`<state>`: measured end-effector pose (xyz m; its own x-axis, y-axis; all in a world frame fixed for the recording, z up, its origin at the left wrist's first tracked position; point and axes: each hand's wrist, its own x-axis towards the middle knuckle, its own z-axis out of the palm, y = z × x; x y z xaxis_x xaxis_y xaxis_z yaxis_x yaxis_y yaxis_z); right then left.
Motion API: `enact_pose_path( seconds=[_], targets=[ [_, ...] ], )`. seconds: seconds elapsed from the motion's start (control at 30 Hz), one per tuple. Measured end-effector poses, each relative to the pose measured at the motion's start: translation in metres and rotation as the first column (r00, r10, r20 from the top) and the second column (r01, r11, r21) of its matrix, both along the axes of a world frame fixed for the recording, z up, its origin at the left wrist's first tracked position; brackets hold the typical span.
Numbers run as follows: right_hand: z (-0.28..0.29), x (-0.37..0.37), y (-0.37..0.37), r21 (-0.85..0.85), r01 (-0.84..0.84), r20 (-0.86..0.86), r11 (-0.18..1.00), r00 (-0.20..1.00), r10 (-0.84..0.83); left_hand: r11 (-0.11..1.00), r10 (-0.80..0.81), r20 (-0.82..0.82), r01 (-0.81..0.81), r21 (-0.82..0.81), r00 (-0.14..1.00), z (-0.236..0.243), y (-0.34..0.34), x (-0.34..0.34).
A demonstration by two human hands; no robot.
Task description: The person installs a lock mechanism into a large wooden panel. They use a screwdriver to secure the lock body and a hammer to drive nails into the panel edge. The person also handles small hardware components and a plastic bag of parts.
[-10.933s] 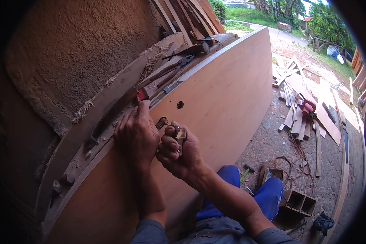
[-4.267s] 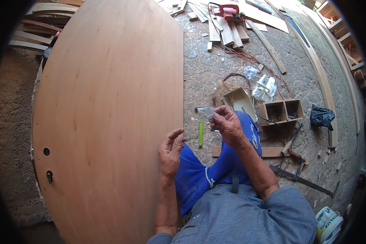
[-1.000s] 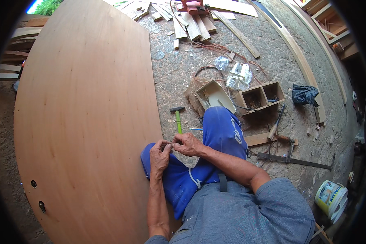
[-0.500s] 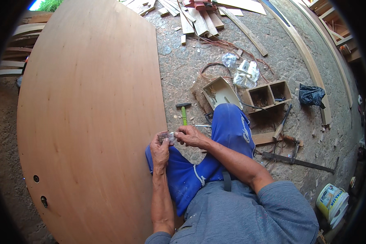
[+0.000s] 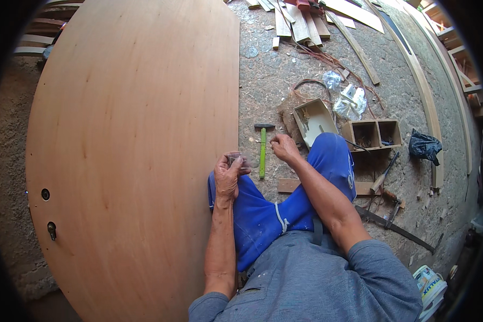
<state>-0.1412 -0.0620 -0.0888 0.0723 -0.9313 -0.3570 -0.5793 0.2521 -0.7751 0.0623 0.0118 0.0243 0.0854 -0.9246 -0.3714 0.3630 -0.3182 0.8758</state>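
Note:
My left hand (image 5: 227,176) grips a small clear plastic bag (image 5: 238,162) beside the inner edge of a wide plywood door panel (image 5: 129,123). Up and to the right of it, my right hand (image 5: 284,147) has its fingers curled together near a green-handled hammer (image 5: 262,151) lying on the floor; whatever the fingertips hold is too small to make out. The panel has two dark fittings (image 5: 51,231) at its left. An open pale box (image 5: 312,117) with small pieces inside lies just beyond my right hand.
A two-compartment wooden box (image 5: 363,130), plastic-wrapped parts (image 5: 350,102), a black bag (image 5: 425,146), cables (image 5: 327,60), a chisel (image 5: 384,174) and a long clamp (image 5: 401,231) lie rightward. Offcuts (image 5: 300,24) and a red power tool (image 5: 308,5) are ahead, long boards (image 5: 429,107) far right, a bucket (image 5: 428,290) behind.
My right hand has parted from the left and moved up and right, toward the hammer. The left still holds the plastic bag. The view has shifted a little.

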Motion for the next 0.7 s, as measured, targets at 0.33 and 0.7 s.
enact_pose_path(
  seconds=[0.33,0.7],
  targets=[
    [-0.078,-0.029,0.014,0.336,-0.399,-0.487,0.853,0.702,0.520,0.994,0.025,-0.044,-0.029,-0.107,0.999,-0.011,0.004,-0.008],
    [-0.010,0.006,0.007,-0.098,-0.482,-0.328,0.870,0.841,0.429,0.978,0.151,0.203,-0.115,-0.176,0.967,-0.017,-0.020,0.000]
  ],
)
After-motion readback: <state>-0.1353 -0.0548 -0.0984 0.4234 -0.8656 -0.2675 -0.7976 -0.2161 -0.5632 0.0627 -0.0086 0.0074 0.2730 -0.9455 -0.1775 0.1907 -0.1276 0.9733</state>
